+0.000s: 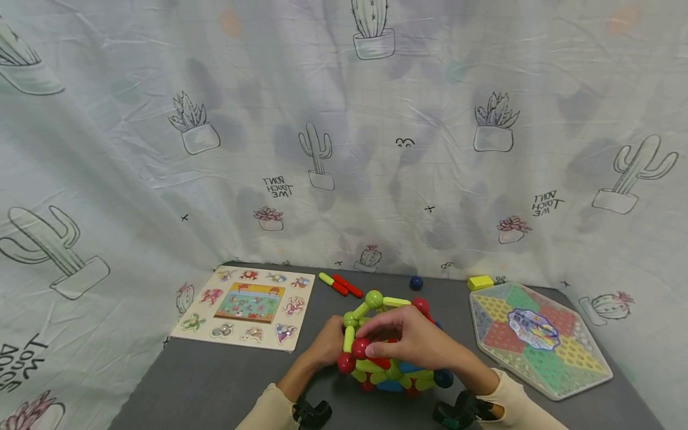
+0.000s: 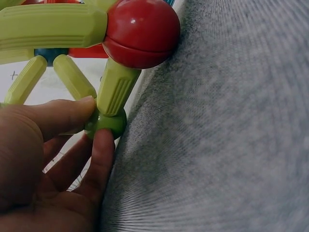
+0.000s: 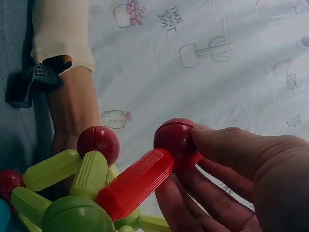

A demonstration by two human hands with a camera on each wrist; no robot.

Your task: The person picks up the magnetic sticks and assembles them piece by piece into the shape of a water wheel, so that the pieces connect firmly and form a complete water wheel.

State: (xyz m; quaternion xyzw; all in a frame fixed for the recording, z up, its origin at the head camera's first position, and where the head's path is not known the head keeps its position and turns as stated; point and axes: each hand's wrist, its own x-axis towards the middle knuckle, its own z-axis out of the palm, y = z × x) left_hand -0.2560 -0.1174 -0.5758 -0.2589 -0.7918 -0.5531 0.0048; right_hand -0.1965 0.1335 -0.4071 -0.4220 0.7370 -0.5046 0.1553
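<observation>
A framework of magnetic building sticks and balls (image 1: pixel 395 371), mostly light green with red, blue and dark blue pieces, stands on the table between both hands. At its left side my left hand (image 1: pixel 326 344) pinches a green ball (image 2: pixel 116 123) low down, thumb and fingertips against it. From that ball a green stick (image 2: pixel 118 87) rises to a large red ball (image 2: pixel 143 33). My right hand (image 1: pixel 414 339) reaches over the framework and grips another red ball (image 3: pixel 177 140) between thumb and fingers. A red stick (image 3: pixel 137 182) runs from this ball down to a green ball (image 3: pixel 77 216).
A wooden puzzle board (image 1: pixel 302 310) with animal pieces lies at the left. Loose red and green sticks (image 1: pixel 346 285), a dark blue ball (image 1: pixel 416 283) and a yellow block (image 1: pixel 480 282) sit along the back. At right lies a hexagonal game board (image 1: pixel 537 340). A printed curtain (image 1: pixel 365 209) hangs behind.
</observation>
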